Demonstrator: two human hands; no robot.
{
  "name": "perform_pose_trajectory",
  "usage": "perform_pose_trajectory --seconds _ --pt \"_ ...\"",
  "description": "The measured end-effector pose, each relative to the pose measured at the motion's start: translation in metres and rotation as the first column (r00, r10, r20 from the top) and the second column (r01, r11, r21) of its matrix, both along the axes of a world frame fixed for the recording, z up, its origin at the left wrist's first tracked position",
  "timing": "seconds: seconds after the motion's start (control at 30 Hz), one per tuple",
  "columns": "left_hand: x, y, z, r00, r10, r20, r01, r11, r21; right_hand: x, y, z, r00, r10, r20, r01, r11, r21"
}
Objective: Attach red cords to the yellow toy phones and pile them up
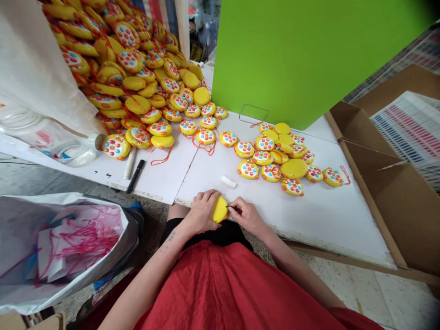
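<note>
My left hand (202, 211) is wrapped round a small yellow toy (219, 209), holding it with its plain back up at the near edge of the white table (326, 215). My right hand (246, 214) pinches a thin dark tool (233, 208) whose tip touches the toy's right side. Both hands rest just above my lap.
A big heap of the same yellow toys with coloured buttons (137, 68) fills the back left; a smaller pile (278, 156) lies mid-table. A white eraser-like piece (228, 182), a black marker (135, 176), a white marker (129, 163), a green board (302, 55), cardboard boxes (398, 192) and a waste bag (65, 243) surround me.
</note>
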State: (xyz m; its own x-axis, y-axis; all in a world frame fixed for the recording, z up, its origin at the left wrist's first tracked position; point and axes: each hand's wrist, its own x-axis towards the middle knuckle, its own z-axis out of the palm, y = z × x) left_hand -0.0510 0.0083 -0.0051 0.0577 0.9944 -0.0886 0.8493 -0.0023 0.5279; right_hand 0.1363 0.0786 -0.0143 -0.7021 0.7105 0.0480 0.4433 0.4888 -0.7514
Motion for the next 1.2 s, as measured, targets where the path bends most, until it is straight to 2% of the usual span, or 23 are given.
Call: perform_pose_trajectory --seconds 0.1,0.27,0.43,0.63,0.73,0.87,1.07,1.2 --pt "0.000 0.000 -0.001 1.000 0.000 -0.001 0.000 1.000 0.009 0.000 -0.001 -0.001 1.000 -0.022 -0.009 0.022 1.000 -0.003" --pt "-0.001 0.000 -0.004 1.000 -0.012 0.011 0.012 0.999 0.036 0.000 -0.001 -0.001 1.000 0.015 -0.018 -0.015 1.000 0.001" --pt "-0.001 0.000 -0.005 1.000 0.007 0.006 -0.007 0.999 0.038 0.000 -0.002 -0.005 0.999 -0.052 -0.015 0.052 0.999 0.010" --pt "0.000 0.000 -0.006 1.000 0.004 0.006 -0.004 0.999 0.038 -0.001 -0.003 -0.003 1.000 0.003 -0.026 -0.002 1.000 0.022" --pt "0.000 0.001 -0.005 1.000 0.009 -0.008 -0.009 0.999 0.040 -0.004 -0.001 -0.005 0.998 -0.068 -0.007 0.068 0.996 0.050" --pt "0.000 0.001 -0.003 1.000 -0.012 0.002 0.012 0.999 0.035 -0.005 0.000 -0.005 0.989 -0.139 -0.053 0.140 0.990 0.012" --pt "-0.001 0.001 -0.009 0.999 -0.001 0.037 -0.002 0.997 0.083 -0.002 -0.002 0.003 1.000 -0.018 -0.018 0.018 1.000 0.025" --pt "0.000 0.002 -0.011 1.000 0.008 0.023 -0.010 0.997 0.079 -0.003 -0.002 0.003 1.000 -0.016 0.023 0.014 0.998 0.064"
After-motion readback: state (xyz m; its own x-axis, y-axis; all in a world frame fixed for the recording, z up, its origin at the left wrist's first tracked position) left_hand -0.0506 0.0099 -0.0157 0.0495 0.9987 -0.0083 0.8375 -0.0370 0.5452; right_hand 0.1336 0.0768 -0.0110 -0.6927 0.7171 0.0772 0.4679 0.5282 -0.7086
